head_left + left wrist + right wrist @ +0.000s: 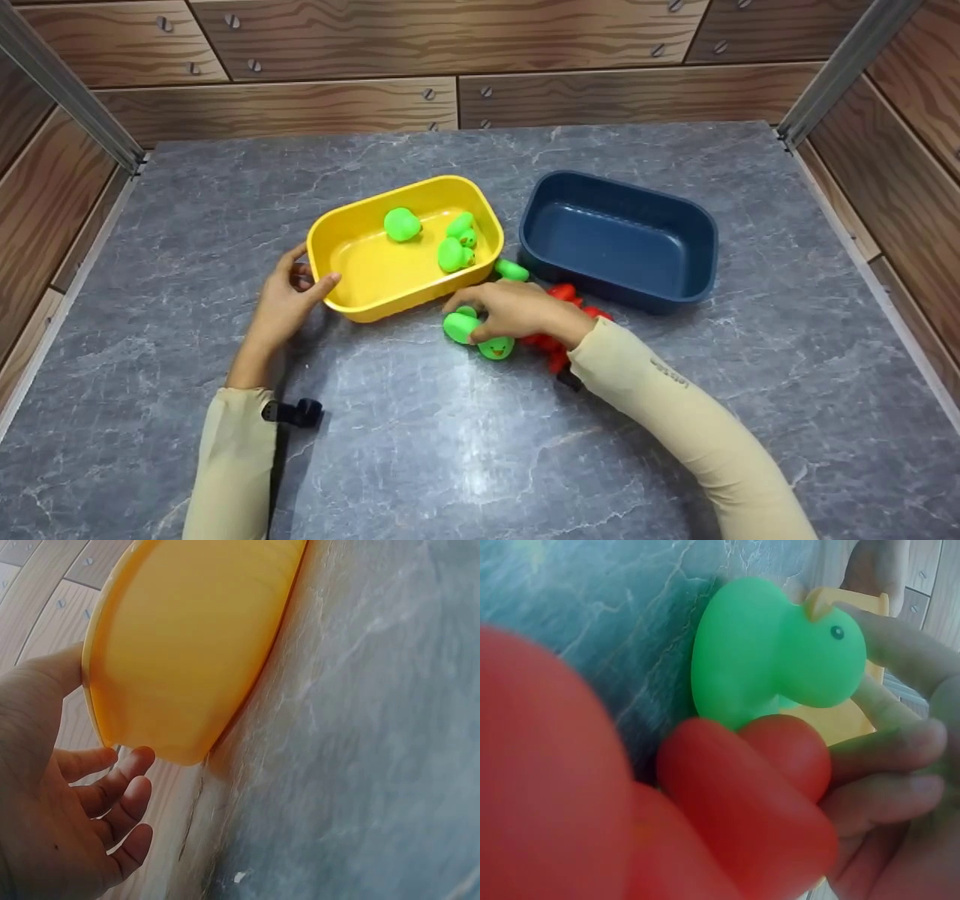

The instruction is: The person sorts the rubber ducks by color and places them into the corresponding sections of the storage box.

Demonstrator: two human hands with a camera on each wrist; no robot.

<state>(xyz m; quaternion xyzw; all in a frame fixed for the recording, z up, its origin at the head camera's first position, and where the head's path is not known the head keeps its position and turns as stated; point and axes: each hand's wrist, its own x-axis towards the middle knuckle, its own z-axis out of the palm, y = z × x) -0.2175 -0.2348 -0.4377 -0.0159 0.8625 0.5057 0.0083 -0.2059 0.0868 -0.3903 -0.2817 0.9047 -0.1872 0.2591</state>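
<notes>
My left hand point(289, 300) grips the left end of the yellow tub point(367, 306), thumb over the rim and fingers outside against the wall. Three green rubber ducks point(403, 224) lie inside that tub. In front of it, my right hand point(510, 309) reaches down with thumb and index finger around a green rubber duck point(460, 328). Another green duck point(496, 348) with an orange beak sits just under the thumb. Red rubber toys point(559, 352) are partly hidden beneath my right wrist; in the right wrist view they crowd close to a green duck point(739, 652).
A dark blue tub point(619, 247) with a bare floor stands to the right of the yellow one. One more green duck point(512, 270) lies between the two tubs. Wood-patterned walls point(450, 45) enclose the grey marbled tabletop point(390, 450) at the back and sides.
</notes>
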